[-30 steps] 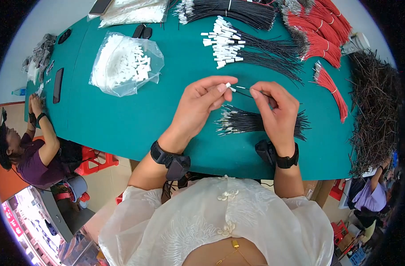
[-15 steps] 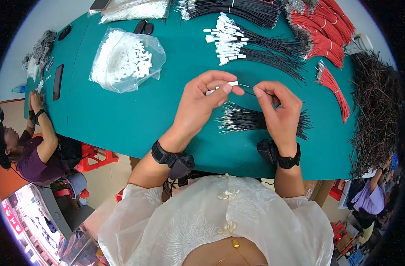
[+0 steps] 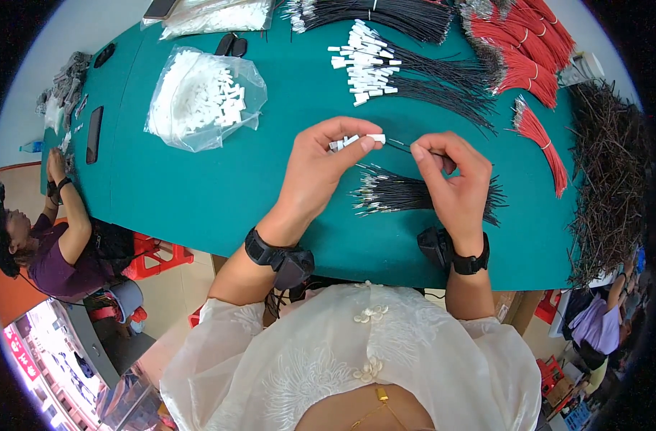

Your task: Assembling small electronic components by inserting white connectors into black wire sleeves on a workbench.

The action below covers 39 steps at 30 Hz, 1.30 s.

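Between thumb and fingers, my left hand point(image 3: 326, 152) pinches a small white plastic connector housing point(image 3: 375, 138). More white housings show inside the curl of its fingers. To the right, my right hand point(image 3: 453, 164) is closed on a thin black wire point(image 3: 401, 146) whose bare metal end points at the housing, a small gap between them. Below my hands lies a bundle of black wires point(image 3: 399, 192) with metal terminals at its left end. Farther back, a pile of black wires fitted with white housings point(image 3: 367, 65) rests on the green table.
A clear bag of white housings point(image 3: 198, 100) stands left of my hands. Red wire bundles point(image 3: 525, 54) and a heap of dark wires point(image 3: 608, 179) lie on the right. Phones and black wires sit along the far edge. A co-worker point(image 3: 48, 244) sits at the left end.
My left hand's outer fingers have curled in slightly, showing more of the white housings in them. The right hand still holds the wire close by.
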Tool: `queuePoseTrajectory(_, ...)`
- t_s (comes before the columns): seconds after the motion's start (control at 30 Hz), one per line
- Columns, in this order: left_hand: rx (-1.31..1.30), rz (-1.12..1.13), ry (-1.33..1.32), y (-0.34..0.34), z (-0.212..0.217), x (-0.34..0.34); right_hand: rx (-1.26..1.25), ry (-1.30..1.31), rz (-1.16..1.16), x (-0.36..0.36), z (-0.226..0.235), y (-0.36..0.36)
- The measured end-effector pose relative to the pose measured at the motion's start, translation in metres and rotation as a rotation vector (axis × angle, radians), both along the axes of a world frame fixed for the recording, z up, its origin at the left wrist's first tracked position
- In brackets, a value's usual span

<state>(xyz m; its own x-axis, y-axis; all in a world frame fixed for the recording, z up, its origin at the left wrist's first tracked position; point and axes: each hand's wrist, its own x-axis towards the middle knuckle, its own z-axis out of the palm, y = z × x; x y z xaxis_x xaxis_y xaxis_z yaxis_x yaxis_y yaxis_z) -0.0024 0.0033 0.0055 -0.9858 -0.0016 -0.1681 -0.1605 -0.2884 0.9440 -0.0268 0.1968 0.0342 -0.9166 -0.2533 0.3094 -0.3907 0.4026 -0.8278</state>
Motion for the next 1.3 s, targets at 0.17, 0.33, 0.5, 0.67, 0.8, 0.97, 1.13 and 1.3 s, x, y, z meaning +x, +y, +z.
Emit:
queuePoseTrajectory(0.17,0.04,-0.007,-0.035,0.0,0.0002,0.0002,0.006,-0.001,0.019,0.0005,-0.0005,0.0002)
queuePoseTrajectory(0.33,-0.066,-0.01,0.041,0.0023,-0.0017,0.0008,0.011,-0.002,0.037,0.0011,-0.0012,-0.0009)
queuePoseTrajectory(0.5,-0.144,-0.006,0.039,0.0022,0.0003,0.0009,0.012,0.025,0.044,0.0021,-0.0034,-0.0032)
queuePoseTrajectory(0.67,-0.093,-0.009,0.044,0.0047,-0.0033,0.0007,0.004,-0.003,0.029,0.0034,-0.0039,-0.0031)
queuePoseTrajectory(0.8,-0.047,-0.019,0.037,0.0053,-0.004,0.0008,-0.018,-0.037,0.005,0.0038,-0.0044,-0.0053)
queuePoseTrajectory(0.97,-0.063,-0.009,0.042,0.0055,-0.0048,0.0019,-0.033,-0.014,0.027,0.0041,-0.0074,-0.0071)
queuePoseTrajectory(1.13,0.01,-0.016,0.029,0.0069,-0.0083,0.0015,-0.006,0.004,0.044,0.0042,-0.0042,-0.007)
queuePoseTrajectory(1.3,0.01,-0.015,0.002,0.0082,-0.0061,0.0015,0.001,0.013,0.079,0.0034,-0.0073,-0.0036)
